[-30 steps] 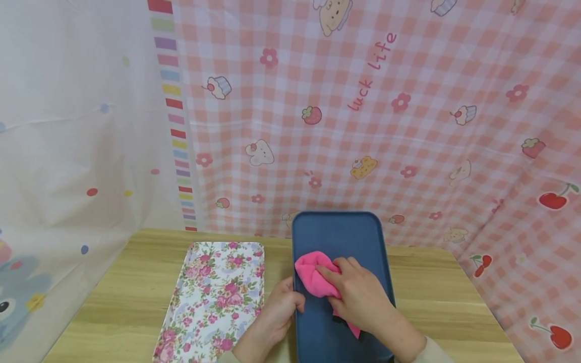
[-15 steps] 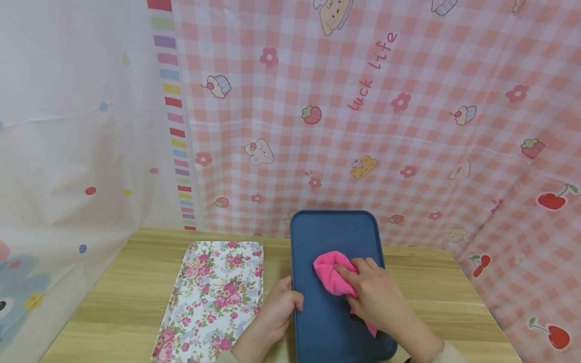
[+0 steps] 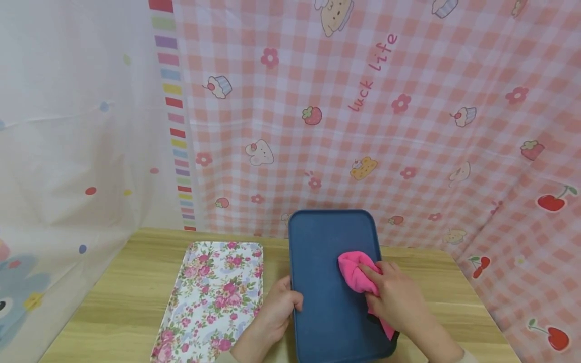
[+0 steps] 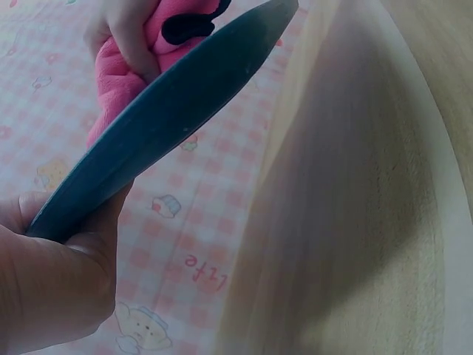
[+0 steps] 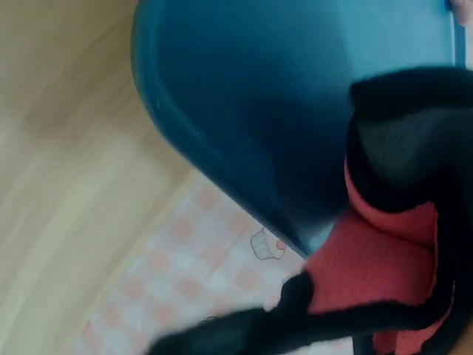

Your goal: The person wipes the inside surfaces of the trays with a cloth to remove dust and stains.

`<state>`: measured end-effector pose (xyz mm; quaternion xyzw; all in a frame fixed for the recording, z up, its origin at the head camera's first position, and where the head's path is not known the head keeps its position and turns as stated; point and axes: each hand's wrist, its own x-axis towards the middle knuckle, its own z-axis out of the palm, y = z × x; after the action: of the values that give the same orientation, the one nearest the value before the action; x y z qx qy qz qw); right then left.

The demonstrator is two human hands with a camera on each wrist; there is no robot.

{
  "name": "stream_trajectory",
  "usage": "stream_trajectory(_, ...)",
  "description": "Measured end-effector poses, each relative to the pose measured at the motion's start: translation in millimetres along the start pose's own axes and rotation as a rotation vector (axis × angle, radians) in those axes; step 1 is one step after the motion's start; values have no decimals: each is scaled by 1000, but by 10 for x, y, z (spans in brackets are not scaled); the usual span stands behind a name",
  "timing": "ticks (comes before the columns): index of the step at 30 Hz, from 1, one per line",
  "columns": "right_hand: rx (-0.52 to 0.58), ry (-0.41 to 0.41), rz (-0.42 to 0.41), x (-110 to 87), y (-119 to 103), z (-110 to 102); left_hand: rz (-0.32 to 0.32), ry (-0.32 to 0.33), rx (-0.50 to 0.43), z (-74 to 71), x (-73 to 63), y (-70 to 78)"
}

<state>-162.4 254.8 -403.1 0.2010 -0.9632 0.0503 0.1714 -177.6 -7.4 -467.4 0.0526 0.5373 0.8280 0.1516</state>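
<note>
A dark blue rectangular tray (image 3: 333, 322) with a raised rim is held up off the table, tilted. My left hand (image 3: 276, 307) grips its left edge, thumb over the front; the left wrist view shows the tray (image 4: 170, 118) edge-on in that grip. My right hand (image 3: 397, 297) holds a bunched pink cloth (image 3: 358, 272) against the tray's inner face, close to the right rim. A dark-edged tail of the cloth hangs below that hand. In the right wrist view the cloth (image 5: 369, 266) and its black edging cover part of the tray (image 5: 244, 96).
A white floral tray (image 3: 218, 297) lies on the wooden table (image 3: 113, 302), left of my left hand. A pink checked curtain (image 3: 281, 101) hangs behind the table, with a white dotted sheet (image 3: 91, 151) on the left.
My right hand has moved the pink cloth rightward across the blue tray, from near its left rim to near its right rim. The left hand keeps its grip; the tray shifts slightly left.
</note>
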Motion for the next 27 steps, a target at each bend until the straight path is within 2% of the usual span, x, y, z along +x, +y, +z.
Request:
stream_trajectory(5, 105, -41, 146, -48, 22, -20, 5, -6, 0, 0, -2, 1)
stream_trajectory(9, 160, -52, 226, -58, 18, -20, 7, -11, 6, -3, 0, -1)
stream_trajectory(20, 466, -149, 528, -42, -81, -4, 0, -25, 0, -13, 1, -10)
stream_trajectory(23, 532, -168, 578, -45, -118, 13, 2, -19, 3, -9, -5, -4)
stream_trajectory(27, 551, -163, 584, -50, -178, 34, -3, -16, 7, -3, -9, 5)
